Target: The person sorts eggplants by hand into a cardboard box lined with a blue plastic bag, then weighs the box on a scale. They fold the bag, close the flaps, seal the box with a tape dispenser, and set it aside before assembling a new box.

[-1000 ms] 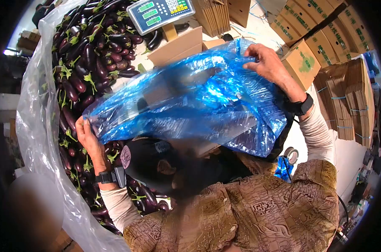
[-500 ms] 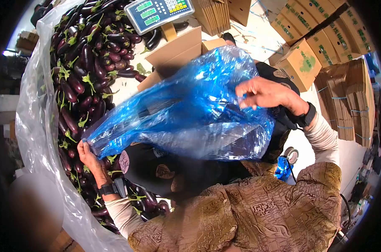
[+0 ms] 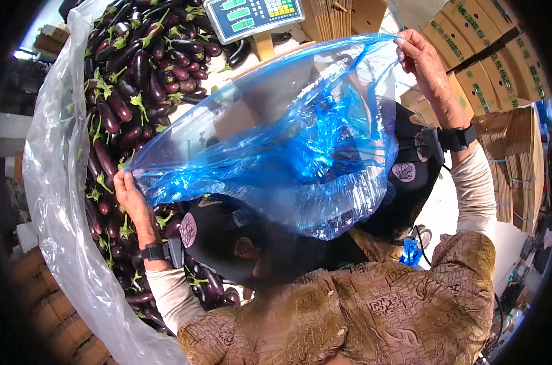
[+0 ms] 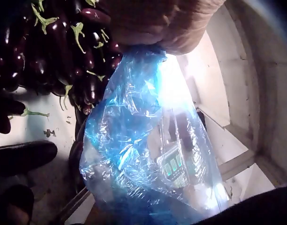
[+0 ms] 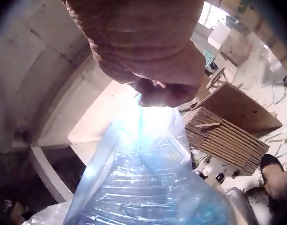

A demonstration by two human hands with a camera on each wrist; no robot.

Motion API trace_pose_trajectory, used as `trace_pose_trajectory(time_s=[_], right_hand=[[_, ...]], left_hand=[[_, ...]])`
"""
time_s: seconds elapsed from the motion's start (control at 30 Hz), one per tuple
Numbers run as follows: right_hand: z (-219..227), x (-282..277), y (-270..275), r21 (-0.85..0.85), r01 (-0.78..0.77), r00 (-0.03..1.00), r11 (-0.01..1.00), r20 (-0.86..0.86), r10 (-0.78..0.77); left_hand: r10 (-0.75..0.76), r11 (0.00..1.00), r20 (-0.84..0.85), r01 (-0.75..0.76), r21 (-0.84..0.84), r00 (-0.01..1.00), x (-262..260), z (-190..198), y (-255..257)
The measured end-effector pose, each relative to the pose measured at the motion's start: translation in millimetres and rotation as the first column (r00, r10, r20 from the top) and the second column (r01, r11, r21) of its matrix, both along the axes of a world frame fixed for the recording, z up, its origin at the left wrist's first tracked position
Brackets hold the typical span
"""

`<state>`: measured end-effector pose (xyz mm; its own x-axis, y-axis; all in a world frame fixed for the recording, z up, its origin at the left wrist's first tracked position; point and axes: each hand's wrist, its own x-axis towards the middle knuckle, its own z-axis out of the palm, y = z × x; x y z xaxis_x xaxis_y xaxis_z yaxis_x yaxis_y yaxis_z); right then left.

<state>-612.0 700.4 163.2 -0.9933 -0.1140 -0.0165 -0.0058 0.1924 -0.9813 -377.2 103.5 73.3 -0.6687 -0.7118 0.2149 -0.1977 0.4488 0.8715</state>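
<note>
A large blue clear plastic bag (image 3: 300, 140) is stretched between the two hands, slanting up to the right in the head view. My left hand (image 3: 133, 198) pinches its left corner, over the edge of the eggplant heap. The right hand (image 3: 423, 64) pinches the opposite end, raised near the stacked boxes. In the left wrist view the bag (image 4: 134, 136) hangs gathered from the left hand (image 4: 167, 23). In the right wrist view it spreads below the right hand (image 5: 148, 51). A cardboard box shows faintly through the film.
A heap of eggplants (image 3: 130, 103) lies at left, edged by a clear plastic sheet (image 3: 57, 152). A digital scale (image 3: 251, 18) stands at the back. Printed cartons (image 3: 471, 36) and flattened cardboard (image 3: 507, 158) stand at right. A tape roll (image 3: 423, 235) lies near the right elbow.
The right hand has moved up and right and now pinches the bag's edge, pulling it taut. Half a second ago it hovered over the bag's middle. The left hand still holds its corner.
</note>
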Motion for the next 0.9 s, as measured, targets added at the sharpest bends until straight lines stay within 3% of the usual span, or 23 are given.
trace_pose_trajectory(time_s=[0.13, 0.2, 0.27, 0.3, 0.37, 0.5, 0.57, 0.67, 0.73, 0.8, 0.83, 0.87, 0.9], right_hand=[[-25, -36, 9, 0.088, 0.084, 0.993, 0.993, -0.087, -0.077], [-34, -47, 6, 0.109, 0.234, 0.968, 0.966, -0.121, -0.221], [-41, -58, 6, 0.106, 0.254, 0.964, 0.961, -0.107, -0.242], [-47, -67, 9, 0.089, 0.301, 0.947, 0.949, -0.140, -0.288], [-53, -80, 14, 0.059, 0.365, 0.915, 0.929, -0.205, -0.347], [-82, -107, 46, 0.240, 0.358, 0.910, 0.902, -0.304, -0.281], [-100, -106, 51, 0.645, 0.361, 0.918, 0.674, -0.375, -0.132], [-135, -99, 59, 0.826, 0.154, 0.985, 0.542, -0.175, -0.013], [-150, -94, 67, 0.852, 0.093, 0.992, 0.515, -0.124, 0.026], [-144, -90, 71, 0.980, -0.143, 0.976, 0.137, 0.117, 0.182], [-137, -88, 76, 0.969, -0.242, 0.955, 0.056, 0.227, 0.189], [-142, -86, 96, 0.944, -0.317, 0.926, 0.091, 0.286, 0.248], [-150, -81, 124, 0.901, -0.326, 0.924, 0.286, 0.240, 0.299]], left_hand=[[-0.040, 0.996, -0.051, 0.044, 0.075, 0.998, -44, -18, -3], [-0.019, 0.996, -0.030, 0.016, -0.093, 0.999, -66, -25, -1], [-0.048, 0.998, -0.064, 0.044, -0.052, 0.997, -88, -30, 4], [-0.059, 0.988, -0.048, 0.052, -0.146, 0.997, -99, -32, 5], [-0.089, 0.985, -0.038, 0.083, -0.150, 0.995, -119, -30, 8], [-0.140, 0.975, -0.031, 0.132, -0.178, 0.990, -149, -50, 13], [-0.151, 0.962, 0.017, 0.151, -0.229, 0.988, -154, -75, 14], [-0.117, 0.932, 0.134, 0.155, -0.327, 0.984, -148, -134, 8], [-0.118, 0.923, 0.267, 0.206, -0.327, 0.956, -133, -162, 17], [-0.130, 0.915, 0.324, 0.239, -0.325, 0.937, -112, -175, 33], [-0.156, 0.935, 0.415, 0.270, -0.230, 0.896, -100, -181, 32], [-0.188, 0.948, 0.499, 0.288, -0.132, 0.846, -86, -190, 29], [-0.188, 0.949, 0.501, 0.288, -0.130, 0.845, -72, -201, 24]])
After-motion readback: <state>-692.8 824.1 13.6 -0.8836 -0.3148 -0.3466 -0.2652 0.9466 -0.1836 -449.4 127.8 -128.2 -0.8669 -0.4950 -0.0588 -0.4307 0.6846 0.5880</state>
